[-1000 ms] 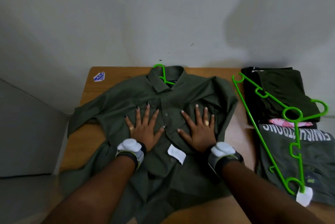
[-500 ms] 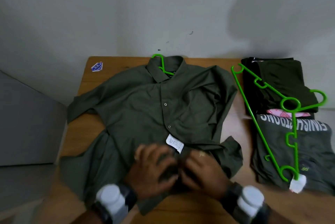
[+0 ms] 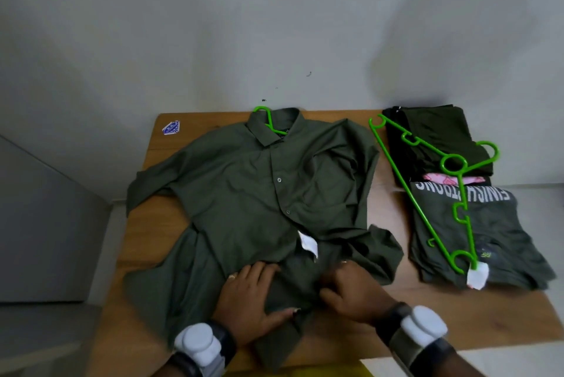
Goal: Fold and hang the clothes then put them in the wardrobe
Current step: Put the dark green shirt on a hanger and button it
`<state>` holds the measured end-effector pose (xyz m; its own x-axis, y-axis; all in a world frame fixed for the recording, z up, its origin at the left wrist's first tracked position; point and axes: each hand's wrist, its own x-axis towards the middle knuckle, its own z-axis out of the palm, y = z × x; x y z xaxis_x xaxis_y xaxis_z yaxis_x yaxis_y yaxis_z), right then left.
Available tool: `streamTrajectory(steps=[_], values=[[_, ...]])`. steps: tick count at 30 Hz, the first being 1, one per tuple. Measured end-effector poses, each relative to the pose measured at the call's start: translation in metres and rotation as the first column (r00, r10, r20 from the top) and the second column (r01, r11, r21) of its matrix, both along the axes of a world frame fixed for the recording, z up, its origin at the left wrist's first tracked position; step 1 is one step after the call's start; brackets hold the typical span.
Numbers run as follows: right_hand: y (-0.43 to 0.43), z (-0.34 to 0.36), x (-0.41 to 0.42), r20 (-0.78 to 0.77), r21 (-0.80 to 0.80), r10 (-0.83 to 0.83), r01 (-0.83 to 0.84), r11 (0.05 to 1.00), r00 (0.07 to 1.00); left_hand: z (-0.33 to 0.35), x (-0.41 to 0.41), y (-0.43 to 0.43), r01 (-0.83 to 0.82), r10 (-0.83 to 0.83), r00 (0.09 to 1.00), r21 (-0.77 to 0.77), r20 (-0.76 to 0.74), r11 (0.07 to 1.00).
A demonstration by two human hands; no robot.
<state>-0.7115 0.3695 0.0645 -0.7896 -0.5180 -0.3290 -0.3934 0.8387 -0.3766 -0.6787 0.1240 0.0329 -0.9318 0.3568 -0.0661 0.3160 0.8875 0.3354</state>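
An olive green button-up shirt (image 3: 250, 190) lies face up on the wooden table (image 3: 152, 218), collar toward the wall. A green hanger (image 3: 268, 120) is inside it, with the hook poking out at the collar. My left hand (image 3: 250, 297) and my right hand (image 3: 351, 288) both sit at the lower front placket. Each hand has its fingers curled into the cloth and grips the shirt's lower edges. A white label (image 3: 308, 244) shows just above them.
At the right lie a folded dark garment (image 3: 433, 135) and a folded grey printed T-shirt (image 3: 500, 242), with a second green hanger (image 3: 433, 190) across them. A blue sticker (image 3: 171, 127) marks the table's far left corner. The wall is close behind.
My hands slid from lying flat on the shirt's chest down to its bottom front and curled onto the cloth. The lower right part of the shirt has bunched up.
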Motion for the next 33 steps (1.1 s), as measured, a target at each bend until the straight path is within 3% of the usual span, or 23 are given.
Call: streamTrajectory(steps=[2, 5, 7, 10, 14, 18, 21, 23, 27, 30, 33], values=[[0.008, 0.013, -0.002, 0.115, 0.014, -0.048, 0.046, 0.999, 0.992, 0.009, -0.003, -0.001, -0.057, 0.057, 0.998, -0.003, 0.034, 0.998], [0.015, 0.018, -0.002, 0.125, 0.180, -0.055, 0.032, 0.983, 0.991, 0.012, -0.006, -0.001, -0.066, 0.064, 0.997, 0.029, 0.041, 0.997], [0.013, 0.014, -0.006, 0.014, 0.200, -0.114, 0.109, 0.974, 0.993, 0.010, -0.010, 0.003, -0.045, 0.045, 0.999, 0.007, 0.025, 0.999], [0.008, 0.007, -0.018, -0.260, 0.069, -0.299, 0.326, 0.943, 0.918, 0.015, -0.018, 0.011, -0.122, 0.121, 0.992, -0.007, -0.039, 0.993], [0.003, 0.000, -0.028, -0.314, 0.201, -0.287, 0.359, 0.911, 0.905, 0.029, -0.038, 0.017, -0.224, 0.221, 0.972, -0.028, -0.085, 0.974], [-0.006, 0.014, -0.021, -0.304, 0.023, -0.350, 0.374, 0.927, 0.886, 0.041, -0.044, 0.019, -0.221, 0.222, 0.975, 0.031, -0.022, 0.975], [-0.013, 0.020, -0.006, -0.384, -0.120, -0.395, 0.380, 0.917, 0.834, 0.041, -0.034, 0.022, -0.166, 0.156, 0.982, 0.087, 0.107, 0.982], [-0.019, 0.011, 0.005, -0.292, -0.170, -0.442, 0.408, 0.897, 0.848, 0.034, -0.030, 0.023, -0.134, 0.116, 0.977, 0.090, 0.180, 0.987], [-0.024, -0.017, 0.021, 0.061, -0.073, -0.417, 0.421, 0.904, 0.907, 0.016, -0.023, 0.027, 0.010, 0.004, 0.923, -0.035, 0.386, 0.999], [-0.026, -0.028, 0.029, 0.098, -0.100, -0.476, 0.484, 0.869, 0.874, 0.007, -0.019, 0.029, -0.029, 0.055, 0.928, -0.075, 0.369, 0.997], [-0.031, -0.030, 0.031, 0.034, -0.098, -0.498, 0.499, 0.861, 0.866, -0.002, -0.020, 0.026, -0.186, 0.162, 0.910, 0.027, 0.381, 0.982]])
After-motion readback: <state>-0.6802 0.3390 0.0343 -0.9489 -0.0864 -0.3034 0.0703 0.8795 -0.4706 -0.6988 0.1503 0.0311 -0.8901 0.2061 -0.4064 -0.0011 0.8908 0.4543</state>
